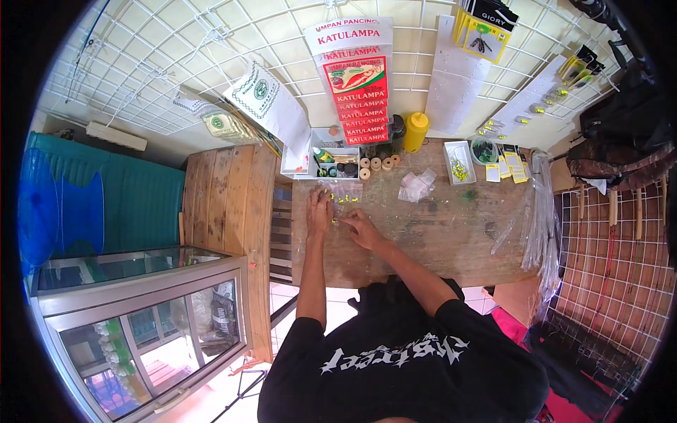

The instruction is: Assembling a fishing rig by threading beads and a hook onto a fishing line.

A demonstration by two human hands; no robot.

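Note:
My left hand (319, 212) rests on the wooden table (423, 240), its fingers stretched forward beside a row of small clear plastic bags (350, 187). Several tiny bright-yellow pieces (343, 200) lie on or in these bags; their kind is too small to tell. Just to the right, my right hand (362, 229) reaches in with its index finger toward the left hand, the other fingers curled. A speck of yellow (334, 221) shows between the two hands, and the fingertips seem closed near it. What they pinch is too small to make out.
Behind my hands stand a divided white box (337, 156), wooden spools (376, 164) and a yellow bottle (416, 132). More clear bags (417, 185) lie mid-table. To the right are a white tray (460, 163) of yellow pieces, a round tub (484, 150) and hanging plastic strips (539, 218).

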